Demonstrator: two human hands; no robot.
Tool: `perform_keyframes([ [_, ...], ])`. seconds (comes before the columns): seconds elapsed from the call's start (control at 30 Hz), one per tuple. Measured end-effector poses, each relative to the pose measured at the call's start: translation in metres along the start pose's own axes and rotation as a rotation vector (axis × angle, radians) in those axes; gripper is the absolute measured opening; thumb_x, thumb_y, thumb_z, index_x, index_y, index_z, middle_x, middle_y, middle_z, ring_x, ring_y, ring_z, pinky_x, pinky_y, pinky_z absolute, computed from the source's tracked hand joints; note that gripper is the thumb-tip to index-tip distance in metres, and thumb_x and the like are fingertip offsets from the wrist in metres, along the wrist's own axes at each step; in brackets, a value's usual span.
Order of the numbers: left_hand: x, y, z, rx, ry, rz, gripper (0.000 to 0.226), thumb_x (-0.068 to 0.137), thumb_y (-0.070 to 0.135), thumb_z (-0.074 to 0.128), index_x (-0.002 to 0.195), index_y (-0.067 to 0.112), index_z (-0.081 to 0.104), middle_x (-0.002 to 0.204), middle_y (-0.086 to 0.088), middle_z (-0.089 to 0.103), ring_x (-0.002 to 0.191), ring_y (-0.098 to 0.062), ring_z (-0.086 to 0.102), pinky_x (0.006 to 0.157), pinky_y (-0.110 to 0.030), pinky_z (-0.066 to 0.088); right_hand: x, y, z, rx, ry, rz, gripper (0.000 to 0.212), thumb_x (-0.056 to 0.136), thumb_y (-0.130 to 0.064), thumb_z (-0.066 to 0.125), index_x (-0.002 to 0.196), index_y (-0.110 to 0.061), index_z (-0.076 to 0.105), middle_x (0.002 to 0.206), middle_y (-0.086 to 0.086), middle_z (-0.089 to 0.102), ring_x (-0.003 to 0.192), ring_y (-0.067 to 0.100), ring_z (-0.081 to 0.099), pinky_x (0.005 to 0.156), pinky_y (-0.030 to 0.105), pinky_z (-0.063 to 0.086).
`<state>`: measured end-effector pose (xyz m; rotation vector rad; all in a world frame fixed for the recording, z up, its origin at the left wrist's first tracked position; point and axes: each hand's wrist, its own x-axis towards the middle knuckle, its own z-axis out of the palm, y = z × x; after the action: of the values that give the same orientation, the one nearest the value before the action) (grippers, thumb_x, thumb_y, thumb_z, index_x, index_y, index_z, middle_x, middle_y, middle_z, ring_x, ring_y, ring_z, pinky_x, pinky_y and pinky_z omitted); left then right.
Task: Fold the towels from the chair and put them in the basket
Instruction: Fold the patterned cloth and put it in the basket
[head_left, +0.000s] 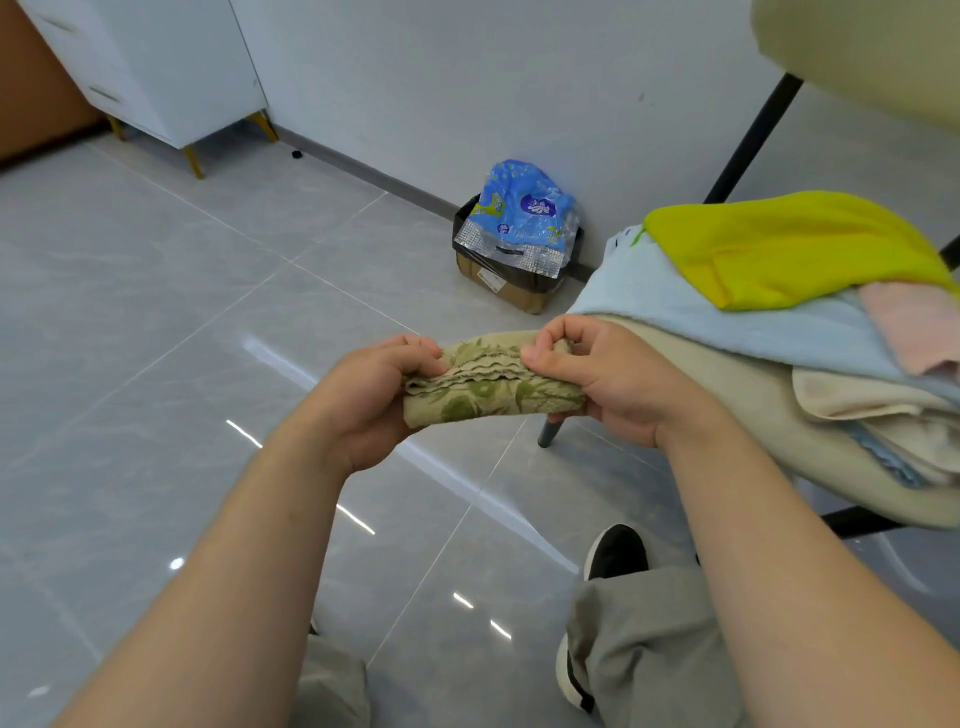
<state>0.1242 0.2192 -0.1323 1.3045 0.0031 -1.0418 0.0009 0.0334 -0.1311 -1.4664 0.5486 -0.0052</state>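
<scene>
A small beige towel with a green leaf pattern is folded into a thick narrow bundle and held in the air over the floor. My left hand grips its left end and my right hand pinches its right end. To the right, the chair carries a heap of towels: a yellow-green one on top, a light blue one under it, a pink one and beige ones lower down. No basket is in view.
A cardboard box lined with a black bag, holding a blue plastic package, stands by the wall. A white cabinet on gold legs is at the far left. My legs and a black shoe are below on the grey tile floor.
</scene>
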Motion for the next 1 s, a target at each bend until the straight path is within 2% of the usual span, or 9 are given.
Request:
perform_keyframes([
  [0.1,0.0,0.003,-0.001,-0.011,0.002,0.008,0.027,0.086,-0.013,0.049,0.09,0.012,0.059,0.095,-0.014,0.064,0.072,-0.026,0.067,0.057,-0.028,0.058,0.001,0.001,0.001,0.036,0.058,0.0,0.026,0.087,-0.006,0.074,0.098,-0.019,0.053,0.077,0.01,0.064,0.059,0.019,0.064,0.051,0.031,0.053],
  [0.17,-0.001,0.003,0.0,-0.037,0.015,0.018,0.032,0.088,-0.015,0.05,0.106,0.01,0.061,0.105,-0.018,0.069,0.082,-0.032,0.072,0.063,-0.034,0.062,0.004,0.002,-0.001,0.111,0.117,0.041,0.04,0.085,-0.003,0.075,0.116,-0.018,0.054,0.087,0.01,0.071,0.066,0.02,0.068,0.06,0.035,0.056],
  [0.27,0.007,-0.009,-0.005,-0.051,0.025,0.002,0.043,0.089,-0.016,0.056,0.124,0.009,0.059,0.11,-0.023,0.072,0.096,-0.036,0.073,0.074,-0.04,0.063,0.01,0.014,-0.002,0.224,0.138,0.123,0.042,0.084,0.0,0.075,0.123,-0.005,0.061,0.102,0.013,0.076,0.08,0.023,0.074,0.069,0.036,0.06],
  [0.33,0.021,-0.023,-0.013,0.02,0.025,-0.033,0.037,0.088,-0.012,0.06,0.123,0.0,0.06,0.109,-0.022,0.073,0.097,-0.034,0.073,0.08,-0.039,0.062,0.018,0.036,-0.002,0.253,0.136,0.185,0.031,0.085,0.0,0.073,0.116,0.002,0.067,0.099,0.015,0.076,0.081,0.022,0.075,0.065,0.03,0.059],
  [0.43,0.042,-0.043,-0.029,0.098,0.055,-0.067,0.033,0.086,-0.006,0.066,0.119,-0.003,0.063,0.107,-0.018,0.074,0.1,-0.031,0.072,0.094,-0.039,0.056,0.035,0.064,-0.003,0.245,0.149,0.253,0.028,0.087,-0.001,0.072,0.115,0.001,0.068,0.104,0.016,0.076,0.094,0.027,0.074,0.077,0.036,0.061],
  [0.53,0.06,-0.054,-0.05,0.071,0.07,-0.089,0.031,0.084,-0.003,0.068,0.115,-0.002,0.066,0.106,-0.017,0.075,0.098,-0.028,0.073,0.092,-0.035,0.057,0.054,0.082,-0.001,0.236,0.119,0.3,0.029,0.088,-0.004,0.072,0.116,0.001,0.068,0.108,0.018,0.074,0.101,0.031,0.073,0.087,0.042,0.059],
  [0.67,0.068,-0.045,-0.065,0.015,0.11,-0.158,0.036,0.083,-0.004,0.068,0.118,-0.004,0.065,0.112,-0.023,0.071,0.1,-0.032,0.071,0.091,-0.036,0.058,0.063,0.077,0.016,0.35,0.148,0.405,0.03,0.088,-0.001,0.068,0.118,0.004,0.066,0.113,0.021,0.072,0.103,0.032,0.071,0.086,0.039,0.061],
  [0.83,0.026,0.032,-0.053,-0.092,0.125,-0.168,0.032,0.088,-0.01,0.061,0.12,-0.004,0.064,0.11,-0.023,0.072,0.099,-0.032,0.072,0.085,-0.035,0.06,0.055,-0.019,0.027,0.341,0.101,0.453,0.027,0.091,0.004,0.063,0.118,0.007,0.066,0.112,0.022,0.072,0.098,0.029,0.072,0.08,0.034,0.061],
  [1.0,-0.072,0.185,-0.034,-0.082,0.15,-0.193,0.029,0.09,-0.012,0.058,0.118,-0.006,0.064,0.111,-0.024,0.071,0.095,-0.029,0.072,0.082,-0.032,0.061,0.02,-0.193,0.055,0.307,0.004,0.483,0.025,0.092,0.006,0.06,0.115,0.005,0.067,0.111,0.022,0.072,0.097,0.029,0.071,0.085,0.037,0.061],
])
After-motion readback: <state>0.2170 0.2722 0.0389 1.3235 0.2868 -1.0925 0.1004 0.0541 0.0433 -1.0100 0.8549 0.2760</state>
